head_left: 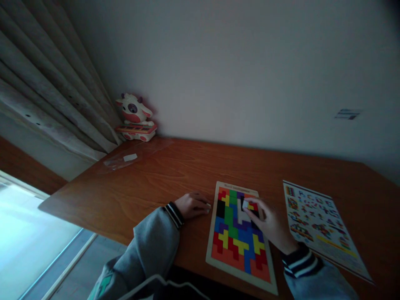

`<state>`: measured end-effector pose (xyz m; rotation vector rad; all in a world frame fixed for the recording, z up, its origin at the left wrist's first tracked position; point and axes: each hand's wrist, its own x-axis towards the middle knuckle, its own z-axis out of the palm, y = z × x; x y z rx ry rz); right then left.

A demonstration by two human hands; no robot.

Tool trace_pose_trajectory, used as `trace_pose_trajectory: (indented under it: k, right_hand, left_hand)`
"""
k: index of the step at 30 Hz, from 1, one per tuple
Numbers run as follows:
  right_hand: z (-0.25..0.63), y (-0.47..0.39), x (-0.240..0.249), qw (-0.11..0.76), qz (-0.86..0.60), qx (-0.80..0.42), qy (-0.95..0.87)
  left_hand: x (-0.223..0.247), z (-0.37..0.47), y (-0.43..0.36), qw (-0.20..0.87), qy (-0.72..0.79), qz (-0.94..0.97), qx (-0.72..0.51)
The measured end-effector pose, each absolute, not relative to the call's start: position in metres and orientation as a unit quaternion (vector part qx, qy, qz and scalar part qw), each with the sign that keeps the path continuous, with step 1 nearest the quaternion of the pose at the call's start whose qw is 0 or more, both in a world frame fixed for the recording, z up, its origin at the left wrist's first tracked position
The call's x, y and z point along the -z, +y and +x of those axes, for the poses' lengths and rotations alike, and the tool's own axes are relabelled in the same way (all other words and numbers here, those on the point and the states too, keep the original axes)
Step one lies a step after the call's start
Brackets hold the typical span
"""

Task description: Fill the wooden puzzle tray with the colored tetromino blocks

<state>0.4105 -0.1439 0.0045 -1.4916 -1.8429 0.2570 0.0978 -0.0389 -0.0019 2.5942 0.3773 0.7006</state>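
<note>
A wooden board puzzle [271, 280] lies on the table, filled with red, yellow, green, blue, purple, orange and black block pieces. A pale bare patch [242, 215] shows in its upper right part. Over that area my right hand [265, 218] reaches in from the right, thumb and forefinger pinched at a small puzzle piece partly hidden by the fingers. A black strip [242, 203] shows beside the fingertips. My left hand [193, 205] lies on the table just left of the board, fingers stretched towards its edge and apart from it.
Right of the board lies a printed sheet [321, 227] with coloured block figures. A cow toy with a keyboard [136, 118] stands at the back left, by the curtain [46, 75]. Clear plastic wrapping [118, 161] lies before it. The wooden table [175, 166] meets the wall behind.
</note>
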Motion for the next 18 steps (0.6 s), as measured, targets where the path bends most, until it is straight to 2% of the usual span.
trace_pose_trajectory:
  k: [5,12,18]
  right_hand:
    - [0.436,-0.146,0.018,0.432,-0.583,-0.111,-0.679]
    - [0.433,-0.144,0.02,0.445,-0.569,-0.098,-0.685]
    - [0.441,-0.131,0.018,0.472,-0.568,-0.083,-0.669]
  left_hand:
    - [0.003,0.095,-0.039,0.18,0.158,0.939,-0.249]
    - [-0.009,0.114,-0.049,0.173,0.147,0.922,-0.313]
    - [-0.019,0.164,-0.06,0.167,0.108,0.931,-0.305]
